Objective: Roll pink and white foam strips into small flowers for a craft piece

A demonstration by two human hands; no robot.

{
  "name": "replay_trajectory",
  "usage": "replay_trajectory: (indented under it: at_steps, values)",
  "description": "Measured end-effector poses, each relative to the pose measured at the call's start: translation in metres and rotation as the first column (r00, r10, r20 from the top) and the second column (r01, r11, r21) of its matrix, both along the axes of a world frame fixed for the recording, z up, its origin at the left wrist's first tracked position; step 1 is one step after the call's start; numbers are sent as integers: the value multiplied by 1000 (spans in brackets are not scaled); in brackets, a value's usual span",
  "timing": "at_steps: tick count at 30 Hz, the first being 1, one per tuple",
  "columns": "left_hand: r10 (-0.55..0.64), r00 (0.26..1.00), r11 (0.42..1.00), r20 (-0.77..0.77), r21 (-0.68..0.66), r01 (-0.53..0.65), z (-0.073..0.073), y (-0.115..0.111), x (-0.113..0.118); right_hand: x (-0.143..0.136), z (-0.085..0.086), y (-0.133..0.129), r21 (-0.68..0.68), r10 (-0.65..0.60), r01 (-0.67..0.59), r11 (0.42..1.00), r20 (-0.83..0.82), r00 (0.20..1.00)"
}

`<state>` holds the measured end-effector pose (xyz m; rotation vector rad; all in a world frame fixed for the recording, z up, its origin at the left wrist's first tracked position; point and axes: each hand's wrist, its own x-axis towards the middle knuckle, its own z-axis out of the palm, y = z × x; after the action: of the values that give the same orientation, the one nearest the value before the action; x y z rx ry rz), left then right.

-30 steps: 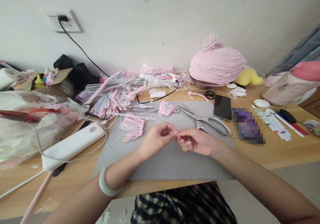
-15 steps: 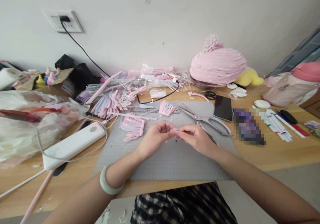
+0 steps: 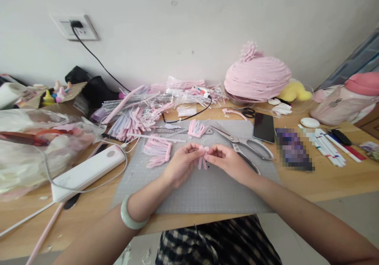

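Note:
Above the grey cutting mat [image 3: 219,194], my left hand [image 3: 185,162] and my right hand [image 3: 226,160] meet at the fingertips. Both pinch a small pink fuzzy piece [image 3: 202,163], with short strands hanging below the fingers. Part of it is hidden by the fingertips. Left of my left hand lies a pink and lilac fuzzy bundle [image 3: 157,150]. A smaller bundle [image 3: 197,128] sits just beyond my hands. Large open scissors [image 3: 237,140] rest on the mat beside my right hand.
A white power bank [image 3: 89,173] with cables and a plastic bag [image 3: 38,154] lie at left. Fuzzy stems [image 3: 130,123] are heaped at the back. A pink domed piece [image 3: 257,77], a phone [image 3: 264,127] and white markers [image 3: 328,148] are on the right.
The small pink piece has turned in my fingers, so its strands now hang down in view. My left hand has shifted slightly, and my right fingers have moved a little left.

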<state>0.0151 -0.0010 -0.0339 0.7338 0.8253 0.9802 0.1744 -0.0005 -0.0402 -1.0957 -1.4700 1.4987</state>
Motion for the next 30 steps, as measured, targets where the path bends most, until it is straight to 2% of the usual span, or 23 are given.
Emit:
replay_trajectory:
  at_steps: [2,5,9,14,17,21,25,30]
  values:
    - [10,999,999,46,-52,-7,0,-1,0,1,-3,3,85,-21,16,996,64,998]
    - [4,996,995,87,-100,4,2,-1,0,3,-6,7,104,-21,6,995,136,991]
    - [22,993,989,117,-148,-4,2,1,-2,3,-9,9,136,-43,28,990,109,993]
    - [35,993,993,110,-117,-22,0,2,-2,1,-7,7,242,5,-47,969,171,985]
    - [18,1000,1000,20,-25,-17,0,2,-2,2,-4,6,285,-13,-47,957,205,979]
    - [-50,967,990,-251,114,81,-1,3,-2,5,-1,6,316,-22,-54,947,231,973]
    - [-95,900,952,-426,224,207,-1,4,-5,6,1,5,258,40,-95,962,209,977]
    - [-179,866,907,-466,263,329,7,6,-10,7,4,4,8,151,-152,988,38,988]
